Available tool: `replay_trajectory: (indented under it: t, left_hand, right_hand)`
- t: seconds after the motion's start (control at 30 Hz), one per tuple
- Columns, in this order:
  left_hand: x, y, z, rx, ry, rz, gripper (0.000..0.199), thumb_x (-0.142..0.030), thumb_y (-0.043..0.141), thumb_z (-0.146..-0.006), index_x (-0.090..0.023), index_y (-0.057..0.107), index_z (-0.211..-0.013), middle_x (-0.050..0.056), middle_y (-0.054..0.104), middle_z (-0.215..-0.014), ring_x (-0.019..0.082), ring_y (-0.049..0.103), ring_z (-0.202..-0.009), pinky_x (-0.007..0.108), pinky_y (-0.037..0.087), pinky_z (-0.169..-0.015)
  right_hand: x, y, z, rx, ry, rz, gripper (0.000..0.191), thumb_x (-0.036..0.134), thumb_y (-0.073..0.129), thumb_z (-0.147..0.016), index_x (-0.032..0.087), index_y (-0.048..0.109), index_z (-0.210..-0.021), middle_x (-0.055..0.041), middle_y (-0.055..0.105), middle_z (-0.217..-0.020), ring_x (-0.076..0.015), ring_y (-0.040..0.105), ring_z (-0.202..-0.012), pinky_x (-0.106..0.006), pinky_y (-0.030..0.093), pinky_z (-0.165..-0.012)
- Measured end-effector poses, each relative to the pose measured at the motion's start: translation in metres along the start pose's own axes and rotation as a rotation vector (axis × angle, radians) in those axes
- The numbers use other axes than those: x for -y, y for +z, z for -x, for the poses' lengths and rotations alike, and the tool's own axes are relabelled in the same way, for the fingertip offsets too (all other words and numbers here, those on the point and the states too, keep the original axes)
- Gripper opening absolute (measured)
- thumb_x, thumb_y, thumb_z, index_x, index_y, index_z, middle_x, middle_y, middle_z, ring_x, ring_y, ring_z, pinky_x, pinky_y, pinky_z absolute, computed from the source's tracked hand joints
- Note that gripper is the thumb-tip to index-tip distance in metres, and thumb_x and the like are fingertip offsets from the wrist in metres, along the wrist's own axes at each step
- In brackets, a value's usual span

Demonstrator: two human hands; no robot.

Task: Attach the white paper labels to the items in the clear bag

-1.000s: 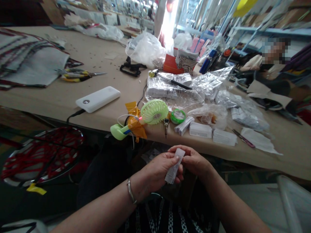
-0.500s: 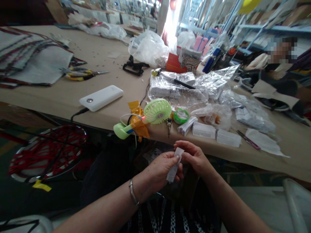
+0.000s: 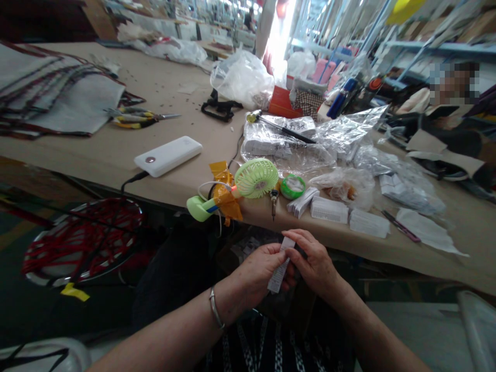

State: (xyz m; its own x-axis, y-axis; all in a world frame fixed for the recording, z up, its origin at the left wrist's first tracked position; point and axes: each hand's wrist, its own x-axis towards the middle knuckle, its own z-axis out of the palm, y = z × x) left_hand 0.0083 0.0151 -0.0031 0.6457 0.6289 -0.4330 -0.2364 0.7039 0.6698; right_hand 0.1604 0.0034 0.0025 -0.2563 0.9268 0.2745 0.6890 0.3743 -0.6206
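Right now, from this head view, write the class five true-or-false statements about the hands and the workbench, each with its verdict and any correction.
1. The left hand holds a white printed strip. True.
2. A bracelet circles the right wrist. False: the bracelet is on the left wrist.
3. Orange tape is on the green fan. True.
4. The white device with a cable lies to the right of the fan. False: the white device lies to its left.
5. The scissors are in the right hand. False: the right hand is by the strip.
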Motion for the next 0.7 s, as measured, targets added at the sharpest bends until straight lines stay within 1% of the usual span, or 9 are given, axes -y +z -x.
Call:
replay_trajectory:
  t: [0.07,0.23,0.37,0.43,0.5,0.57,0.63,0.7]
  left_hand:
    - [0.0003,-0.0011,0.0003,0.007,0.006,0.004,0.02,-0.033,0.056,-0.077,-0.013,0.055,-0.08,0.001,0.055,-0.062,0.01,0.053,-0.049,0.022,0.038,-0.048]
    - [-0.0009,-0.0016,0.0002,-0.022,-0.002,0.007,0.02,-0.033,0.053,-0.079,-0.013,0.054,-0.08,0.0,0.054,-0.061,0.01,0.053,-0.049,0.022,0.039,-0.047]
    - [0.0003,-0.0036,-0.0011,-0.011,-0.001,0.013,0.018,-0.031,0.053,-0.079,-0.013,0.055,-0.083,0.0,0.054,-0.061,0.01,0.053,-0.049,0.022,0.04,-0.048]
    - [0.0012,-0.0051,-0.0013,-0.006,0.002,0.02,0.02,-0.033,0.053,-0.079,-0.013,0.055,-0.083,0.0,0.054,-0.062,0.01,0.053,-0.049,0.022,0.04,-0.048]
    - [0.0011,-0.0062,-0.0008,-0.003,0.014,0.024,0.023,-0.036,0.053,-0.079,-0.014,0.055,-0.082,0.0,0.054,-0.062,0.01,0.053,-0.049,0.022,0.039,-0.048]
    - [-0.0002,-0.0065,0.0004,-0.008,0.028,0.025,0.024,-0.038,0.053,-0.079,-0.014,0.055,-0.082,0.0,0.054,-0.062,0.01,0.053,-0.049,0.022,0.039,-0.047]
    - [-0.0021,-0.0059,0.0017,-0.02,0.038,0.018,0.024,-0.038,0.053,-0.079,-0.014,0.055,-0.082,0.0,0.053,-0.062,0.01,0.052,-0.049,0.021,0.038,-0.047]
    - [-0.0033,-0.0052,0.0023,-0.03,0.047,0.006,0.024,-0.037,0.053,-0.079,-0.014,0.056,-0.082,-0.001,0.053,-0.061,0.009,0.052,-0.049,0.021,0.038,-0.047]
  right_hand:
    - [-0.0001,0.0005,-0.0002,0.015,0.011,-0.018,0.03,0.025,0.046,-0.087,0.019,0.055,-0.114,-0.0092,0.058,-0.109,-0.0209,0.054,-0.103,-0.036,0.045,-0.09]
    - [-0.0015,0.0024,0.0006,-0.02,0.071,-0.11,0.034,0.026,0.047,-0.086,0.021,0.052,-0.119,-0.0076,0.06,-0.109,-0.0197,0.057,-0.099,-0.033,0.045,-0.089]
    - [-0.002,0.0042,0.0016,0.022,0.082,-0.148,0.034,0.027,0.048,-0.086,0.022,0.053,-0.119,-0.007,0.058,-0.11,-0.0201,0.055,-0.102,-0.033,0.043,-0.09]
    - [-0.0018,0.0055,0.002,0.003,0.127,-0.186,0.039,0.026,0.05,-0.085,0.022,0.048,-0.123,-0.0064,0.058,-0.11,-0.0195,0.055,-0.1,-0.033,0.042,-0.091]
    - [-0.0013,0.0068,0.0015,-0.04,0.198,-0.271,0.04,0.027,0.051,-0.084,0.023,0.046,-0.124,-0.0051,0.06,-0.105,-0.0181,0.058,-0.094,-0.031,0.044,-0.088]
    - [-0.0006,0.0075,-0.0003,-0.065,0.275,-0.399,0.031,0.031,0.052,-0.084,0.022,0.051,-0.114,-0.0033,0.061,-0.096,-0.0163,0.059,-0.085,-0.028,0.046,-0.08]
    - [0.0006,0.0077,-0.0035,-0.059,0.348,-0.536,0.021,0.034,0.054,-0.082,0.019,0.056,-0.097,-0.0012,0.061,-0.083,-0.014,0.058,-0.074,-0.024,0.047,-0.069]
    - [0.0026,0.0081,-0.0073,-0.035,0.406,-0.644,0.019,0.036,0.057,-0.08,0.018,0.057,-0.084,0.001,0.058,-0.072,-0.0114,0.055,-0.063,-0.021,0.045,-0.06]
